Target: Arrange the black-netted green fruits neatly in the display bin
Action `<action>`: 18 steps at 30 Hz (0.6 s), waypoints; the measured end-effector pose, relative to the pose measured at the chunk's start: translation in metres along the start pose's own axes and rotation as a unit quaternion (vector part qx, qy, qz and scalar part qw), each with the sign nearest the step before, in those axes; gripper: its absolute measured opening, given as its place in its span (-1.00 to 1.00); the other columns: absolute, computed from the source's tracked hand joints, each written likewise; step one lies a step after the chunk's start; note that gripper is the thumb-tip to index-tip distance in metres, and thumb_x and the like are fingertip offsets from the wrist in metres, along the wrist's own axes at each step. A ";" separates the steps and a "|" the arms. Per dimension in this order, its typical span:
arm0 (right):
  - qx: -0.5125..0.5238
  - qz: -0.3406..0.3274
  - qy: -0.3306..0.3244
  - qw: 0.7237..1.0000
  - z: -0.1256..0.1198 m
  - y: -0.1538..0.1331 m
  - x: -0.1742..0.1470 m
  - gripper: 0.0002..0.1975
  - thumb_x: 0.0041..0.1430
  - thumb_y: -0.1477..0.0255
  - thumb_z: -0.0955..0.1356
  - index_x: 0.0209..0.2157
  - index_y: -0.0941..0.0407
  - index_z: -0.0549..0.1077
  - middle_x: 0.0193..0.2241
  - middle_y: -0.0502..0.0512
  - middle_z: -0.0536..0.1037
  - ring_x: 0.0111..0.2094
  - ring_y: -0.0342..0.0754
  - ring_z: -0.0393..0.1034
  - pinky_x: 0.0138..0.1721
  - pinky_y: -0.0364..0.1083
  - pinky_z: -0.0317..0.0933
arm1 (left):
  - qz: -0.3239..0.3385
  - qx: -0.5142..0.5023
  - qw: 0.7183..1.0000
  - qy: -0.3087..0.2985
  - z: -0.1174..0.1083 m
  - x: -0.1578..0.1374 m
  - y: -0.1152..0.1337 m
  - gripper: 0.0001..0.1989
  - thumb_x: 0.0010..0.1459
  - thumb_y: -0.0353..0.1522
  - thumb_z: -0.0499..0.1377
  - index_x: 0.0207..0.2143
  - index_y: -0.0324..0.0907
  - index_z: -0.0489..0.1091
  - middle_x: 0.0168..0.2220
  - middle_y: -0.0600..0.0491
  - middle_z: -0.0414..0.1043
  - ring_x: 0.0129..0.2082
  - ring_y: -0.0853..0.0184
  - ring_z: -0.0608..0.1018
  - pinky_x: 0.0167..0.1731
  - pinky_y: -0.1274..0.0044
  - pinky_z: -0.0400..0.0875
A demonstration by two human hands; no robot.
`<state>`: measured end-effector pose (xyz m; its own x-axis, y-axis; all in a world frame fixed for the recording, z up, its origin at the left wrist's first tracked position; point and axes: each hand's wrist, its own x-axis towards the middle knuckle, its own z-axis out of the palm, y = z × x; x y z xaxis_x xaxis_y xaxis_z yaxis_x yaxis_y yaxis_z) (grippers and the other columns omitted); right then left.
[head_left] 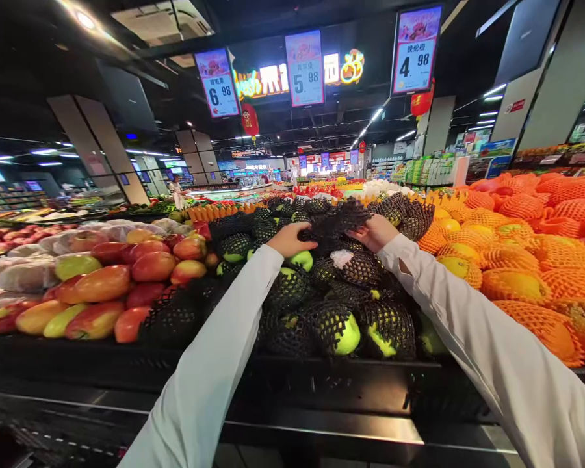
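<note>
A dark bundle of black foam netting spans the gap between my hands, above a heap of green apples. My left hand curves its thumb and fingers around the bundle's left side; whether fruit is inside cannot be made out. A bare green apple shows just under that thumb. At the other side, my right hand pinches the netting, its fingertips partly hidden by the black mesh. Nearer the front edge lies a green apple in a black foam net, partly exposed. A whitish crumpled piece rests on another netted fruit.
Red and yellow apples fill the left side of the display. Oranges in orange foam nets are piled at right, with reddish netted fruit behind. A black front ledge borders the stand. Price screens hang overhead.
</note>
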<state>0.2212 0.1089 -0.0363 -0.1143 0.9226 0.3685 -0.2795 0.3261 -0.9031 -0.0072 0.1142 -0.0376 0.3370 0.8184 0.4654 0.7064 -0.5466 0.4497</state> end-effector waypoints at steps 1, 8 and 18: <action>0.016 -0.007 -0.014 1.000 0.002 0.001 -0.001 -0.90 -0.09 0.49 0.35 -0.52 0.08 0.30 -0.59 -0.04 0.41 -0.52 -0.17 0.34 -0.39 -0.15 0.35 | -0.003 -0.013 1.000 -0.024 0.001 0.000 -0.001 -0.45 -0.16 -0.12 0.29 -0.13 -0.25 0.45 -0.14 -0.03 0.52 -0.09 0.21 0.50 0.05 0.40 0.36; 0.119 0.051 -0.119 0.984 0.008 -0.006 -0.014 -0.77 0.10 0.39 0.21 -0.29 0.10 0.46 -0.34 0.08 0.60 -0.25 -0.05 0.47 -0.05 0.01 0.33 | -0.042 0.006 0.997 -0.067 0.002 -0.002 0.005 -0.50 -0.13 -0.04 0.25 -0.22 -0.21 0.48 -0.18 0.01 0.55 -0.11 0.22 0.51 0.00 0.47 0.38; 0.014 0.023 -0.092 0.995 0.005 -0.007 -0.012 -0.37 0.03 -0.10 0.19 -0.12 0.10 0.44 -0.45 0.13 0.55 -0.40 0.03 0.46 -0.37 0.01 0.38 | -0.073 0.175 0.947 0.258 -0.024 -0.024 0.023 -0.75 -0.01 -0.42 0.11 -0.29 -0.11 0.52 -0.10 -0.04 0.42 -0.09 0.17 0.45 -0.02 0.33 0.37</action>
<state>0.2193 0.0947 -0.0335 -0.2988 0.8824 0.3634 -0.2965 0.2761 -0.9143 -0.0141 0.0775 -0.0206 -0.0647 0.6356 0.7693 0.9156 -0.2688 0.2991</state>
